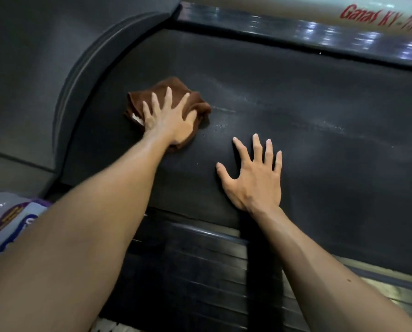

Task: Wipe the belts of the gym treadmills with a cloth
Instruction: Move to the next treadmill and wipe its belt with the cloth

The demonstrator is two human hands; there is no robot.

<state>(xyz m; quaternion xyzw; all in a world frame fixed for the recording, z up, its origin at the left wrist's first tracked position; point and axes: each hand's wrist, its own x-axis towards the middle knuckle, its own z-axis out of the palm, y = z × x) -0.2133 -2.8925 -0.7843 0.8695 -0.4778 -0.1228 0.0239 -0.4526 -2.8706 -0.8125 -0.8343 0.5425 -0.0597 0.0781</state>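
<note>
Head view: left hand [169, 121] presses brown cloth [171, 99] flat on treadmill belt [296, 104].
Fingers splayed atop the bunched cloth, gripping nothing; right hand [253, 178] spread bare on the belt.

We see a rust-brown terry cloth [176, 92] with a small white tag on a matte black rubber treadmill belt [320, 111] marked by pale grey streaks. The cream side rail [296, 10] carries red lettering, and the crinkled plastic bag [10, 219] is lilac, white and purple.
</note>
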